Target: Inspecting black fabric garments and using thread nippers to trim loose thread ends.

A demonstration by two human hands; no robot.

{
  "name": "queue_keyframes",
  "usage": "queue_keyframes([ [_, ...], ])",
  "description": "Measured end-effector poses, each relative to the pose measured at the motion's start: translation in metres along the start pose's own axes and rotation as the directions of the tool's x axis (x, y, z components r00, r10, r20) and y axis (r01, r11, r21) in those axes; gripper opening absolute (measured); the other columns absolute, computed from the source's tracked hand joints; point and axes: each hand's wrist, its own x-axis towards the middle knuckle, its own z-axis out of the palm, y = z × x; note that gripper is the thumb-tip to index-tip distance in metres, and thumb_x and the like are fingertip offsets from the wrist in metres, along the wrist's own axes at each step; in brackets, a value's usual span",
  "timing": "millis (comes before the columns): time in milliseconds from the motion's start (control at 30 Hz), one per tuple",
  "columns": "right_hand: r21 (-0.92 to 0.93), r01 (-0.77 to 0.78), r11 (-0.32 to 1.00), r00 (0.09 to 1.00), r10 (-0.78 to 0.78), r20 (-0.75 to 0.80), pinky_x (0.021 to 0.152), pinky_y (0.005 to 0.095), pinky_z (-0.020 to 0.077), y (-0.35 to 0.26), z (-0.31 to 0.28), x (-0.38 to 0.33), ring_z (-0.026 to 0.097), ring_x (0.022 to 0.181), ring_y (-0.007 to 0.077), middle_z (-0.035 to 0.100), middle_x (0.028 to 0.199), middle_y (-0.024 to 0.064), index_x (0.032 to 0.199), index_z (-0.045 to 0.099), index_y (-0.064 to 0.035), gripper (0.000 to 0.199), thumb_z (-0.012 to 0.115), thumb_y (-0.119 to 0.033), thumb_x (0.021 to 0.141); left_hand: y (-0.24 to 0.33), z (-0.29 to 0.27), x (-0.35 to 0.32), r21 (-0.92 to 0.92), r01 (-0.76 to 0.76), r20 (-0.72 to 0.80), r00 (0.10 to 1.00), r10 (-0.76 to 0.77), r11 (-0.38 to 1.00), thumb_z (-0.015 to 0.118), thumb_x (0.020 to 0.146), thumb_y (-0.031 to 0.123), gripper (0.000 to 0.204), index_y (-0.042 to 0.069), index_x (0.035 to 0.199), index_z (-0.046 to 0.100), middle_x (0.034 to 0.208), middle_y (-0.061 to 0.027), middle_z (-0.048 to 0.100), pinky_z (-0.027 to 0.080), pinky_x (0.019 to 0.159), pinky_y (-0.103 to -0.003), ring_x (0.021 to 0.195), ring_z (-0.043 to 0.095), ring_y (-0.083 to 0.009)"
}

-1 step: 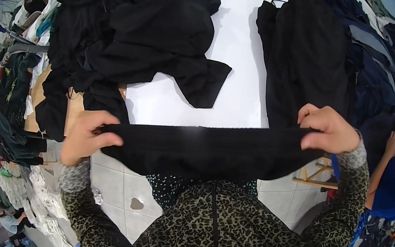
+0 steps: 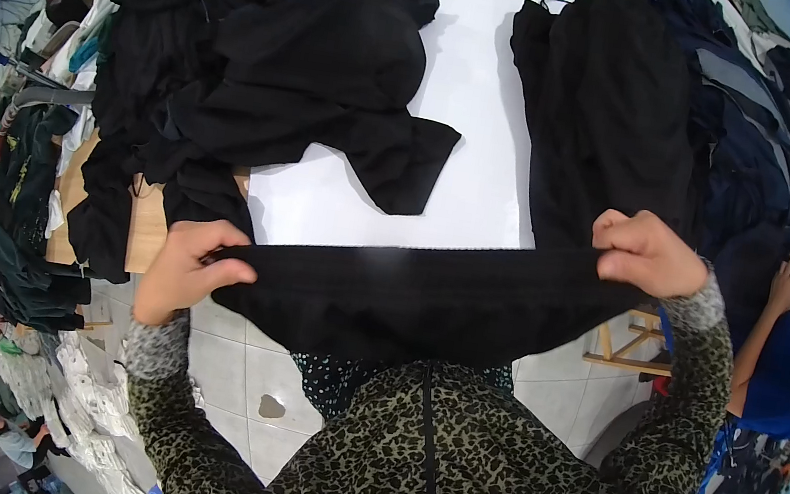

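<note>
Between my two hands a black garment (image 2: 428, 302) is stretched wide, its straight upper band, like a waistband, running from one hand to the other. My left hand (image 2: 185, 268) pinches the band's left end between thumb and fingers. At the right end my right hand (image 2: 649, 256) grips the band with curled fingers. The cloth sags below the band in front of my body, at the near edge of the white table top (image 2: 470, 177). A black garment pile (image 2: 310, 63) lies beyond it on the left; folded black trousers (image 2: 615, 116) with a drawstring lie on the right.
Dark navy garments (image 2: 748, 145) are heaped at the far right, where a person in a blue top (image 2: 786, 373) reaches in. Dark green garments (image 2: 2, 202) hang over at the left, with white cloth (image 2: 81, 395) below. A wooden stool frame (image 2: 638, 347) stands under the table.
My hands have come slightly closer together, the left shifting right and the right shifting left. The black garment stays held between them.
</note>
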Motion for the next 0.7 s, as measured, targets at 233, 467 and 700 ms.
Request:
queue_keyframes([
  [233, 0.382, -0.317, 0.868, 0.916, 0.385, -0.116, 0.053, 0.0212, 0.0275, 0.075, 0.028, -0.026, 0.028, 0.06, 0.0021, 0.032, 0.063, -0.0081, 0.067, 0.042, -0.0036, 0.04, 0.05, -0.03, 0.097, -0.07, 0.045, 0.017, -0.161, 0.201, 0.062, 0.979, -0.193, 0.966, 0.076, 0.074, 0.011, 0.02, 0.0, 0.077, 0.06, 0.058, 0.0069, 0.047, 0.03, 0.048, -0.019, 0.054, 0.037, -0.0008],
  [467, 0.459, -0.357, 0.813, 0.907, 0.42, -0.039, 0.061, 0.0182, 0.038, 0.089, 0.036, -0.039, 0.04, 0.066, 0.0001, 0.048, 0.069, -0.0092, 0.077, 0.058, 0.0005, 0.032, 0.052, -0.025, 0.096, -0.084, 0.053, 0.016, -0.199, 0.268, 0.097, 0.962, -0.253, 0.943, 0.076, 0.075, 0.011, 0.019, 0.0, 0.077, 0.06, 0.06, 0.0075, 0.049, 0.03, 0.048, -0.018, 0.055, 0.037, 0.0001],
  [700, 0.386, -0.401, 0.831, 0.892, 0.45, -0.041, 0.057, 0.0185, 0.0363, 0.092, 0.037, -0.039, 0.041, 0.063, 0.001, 0.048, 0.066, -0.007, 0.077, 0.058, 0.0002, 0.024, 0.056, -0.018, 0.092, -0.086, 0.058, 0.02, -0.166, 0.271, 0.138, 0.959, -0.249, 0.948, 0.074, 0.078, 0.015, 0.021, -0.002, 0.08, 0.062, 0.062, 0.0026, 0.055, 0.038, 0.052, -0.019, 0.057, 0.044, -0.0029],
])
